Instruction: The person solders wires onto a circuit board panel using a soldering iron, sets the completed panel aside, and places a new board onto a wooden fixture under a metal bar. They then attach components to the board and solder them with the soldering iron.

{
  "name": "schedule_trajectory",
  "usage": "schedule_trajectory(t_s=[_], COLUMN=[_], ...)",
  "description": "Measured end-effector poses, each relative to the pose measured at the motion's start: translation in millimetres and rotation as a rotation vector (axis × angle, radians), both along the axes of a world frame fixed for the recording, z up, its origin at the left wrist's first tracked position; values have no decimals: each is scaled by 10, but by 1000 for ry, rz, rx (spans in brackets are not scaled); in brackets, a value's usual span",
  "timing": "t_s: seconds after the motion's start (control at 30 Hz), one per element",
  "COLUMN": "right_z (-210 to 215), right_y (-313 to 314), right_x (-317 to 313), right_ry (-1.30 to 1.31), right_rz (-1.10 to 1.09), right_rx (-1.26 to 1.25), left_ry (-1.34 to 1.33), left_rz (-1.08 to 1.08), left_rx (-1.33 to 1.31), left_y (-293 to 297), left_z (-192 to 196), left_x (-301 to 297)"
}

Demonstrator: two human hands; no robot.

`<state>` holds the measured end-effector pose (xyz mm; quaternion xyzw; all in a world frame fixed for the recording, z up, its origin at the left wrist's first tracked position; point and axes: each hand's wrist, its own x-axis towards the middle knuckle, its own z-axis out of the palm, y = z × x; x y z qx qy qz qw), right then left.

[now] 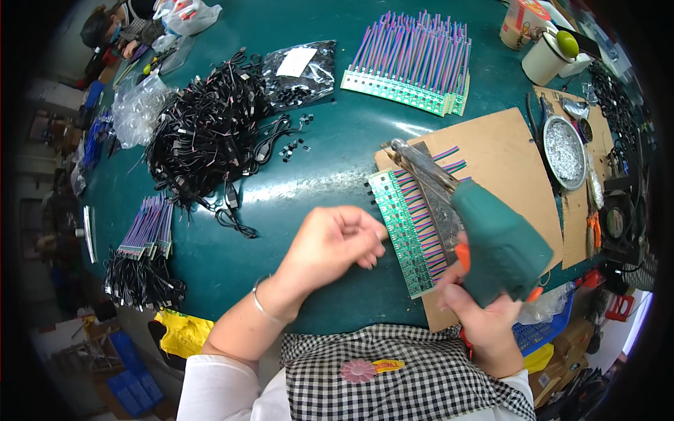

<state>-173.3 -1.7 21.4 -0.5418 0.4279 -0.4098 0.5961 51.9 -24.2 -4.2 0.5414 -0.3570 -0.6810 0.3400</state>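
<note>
Soldering gun (pixel 502 242) sits clamped in the right hand (pixel 486 314). The left hand (pixel 328 244), apart, curls beside the green circuit board (pixel 401 235); its hold cannot be told.

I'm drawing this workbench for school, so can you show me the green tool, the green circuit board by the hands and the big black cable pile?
Green tool (pixel 497 240): head view, on its body.
Green circuit board (pixel 402 235): head view, mid-strip.
Black cable pile (pixel 203 130): head view, its middle.
</note>
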Motion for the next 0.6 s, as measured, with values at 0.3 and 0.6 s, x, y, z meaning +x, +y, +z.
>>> schedule_trajectory(t_s=[0.3, 0.6], right_z=[97, 57], right_y=[137, 190], right_x=[-319, -382], right_ry=[-116, -105], right_rz=[-171, -96], right_rx=[216, 235], left_ry=[-40, -23], left_rz=[12, 7], left_rx=[32, 49], left_y=[-202, -228], left_z=[-147, -172], left_x=[110, 111])
